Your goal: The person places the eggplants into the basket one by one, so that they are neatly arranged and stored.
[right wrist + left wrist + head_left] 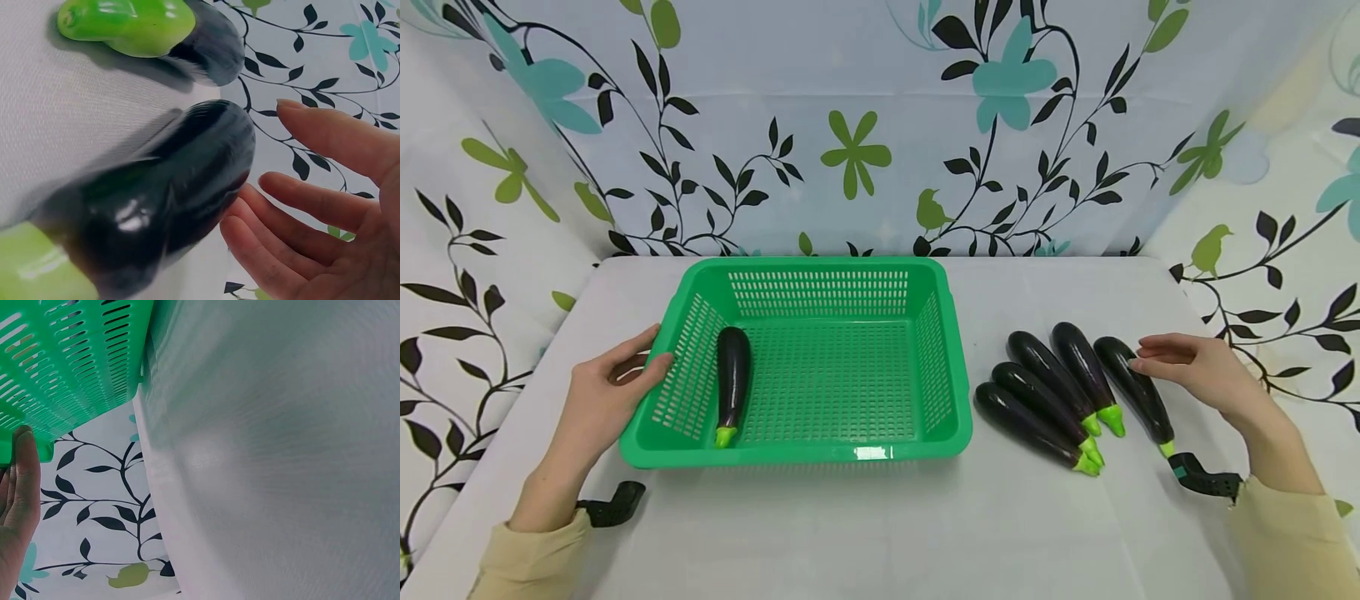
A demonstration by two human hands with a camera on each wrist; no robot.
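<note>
A green plastic basket (pixel 805 457) stands on the white table, one dark eggplant (pixel 733 385) lying along the inside of its left wall. My left hand (pixel 606 387) holds the basket's left rim between thumb and fingers; the left wrist view shows a fingertip against the perforated wall (pixel 87 369). Right of the basket, several eggplants lie side by side, green stem ends toward me. My right hand (pixel 1206 371) is over the rightmost eggplant (pixel 1138 390), close to its rounded end. In the right wrist view its fingers are spread beside that eggplant (pixel 162 194), not closed around it.
White cloth covers the table (pixel 880 533). Patterned curtains (pixel 865 75) with leaves and flowers stand behind and at both sides. The other eggplants (pixel 1037 425) lie close together, left of the one by my right hand. A black device sits at each wrist.
</note>
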